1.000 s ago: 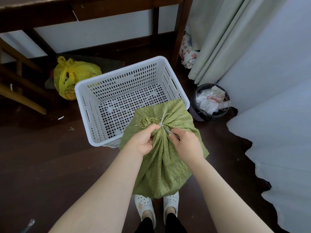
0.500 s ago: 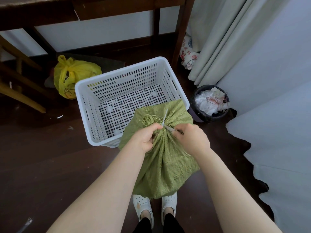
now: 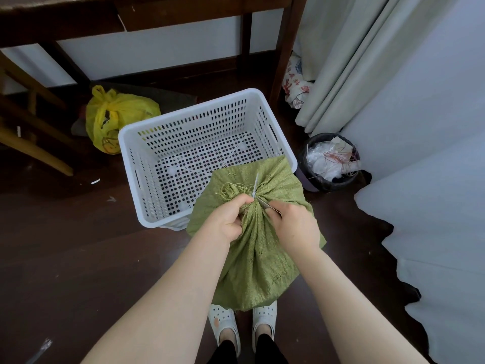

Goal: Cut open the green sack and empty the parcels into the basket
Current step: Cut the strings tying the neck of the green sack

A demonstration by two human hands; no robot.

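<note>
Head view: left hand (image 3: pixel 227 222) grips bunched woven green sack (image 3: pixel 258 261); right hand (image 3: pixel 295 225) pinches thin metal blade (image 3: pixel 266 205); perforated white basket (image 3: pixel 183 122).

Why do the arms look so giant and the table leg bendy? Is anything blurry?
Head view: the wide-angle lens stretches the forearms and tilts the table leg and curtain; soft light, no glare; green sack and basket look sharp; the thin metal tool in the right hand is too small to read.

Green sack (image 3: pixel 258 261): coarse woven fabric, matt, frayed threads at the gathered neck. Basket (image 3: pixel 183 113): white moulded plastic, smooth, perforated. Blade (image 3: pixel 256 183): bright metal. Floor (image 3: pixel 78 258): dark wood, low sheen. Yellow bag (image 3: pixel 118 115), far left: thin glossy plastic, crinkled.
</note>
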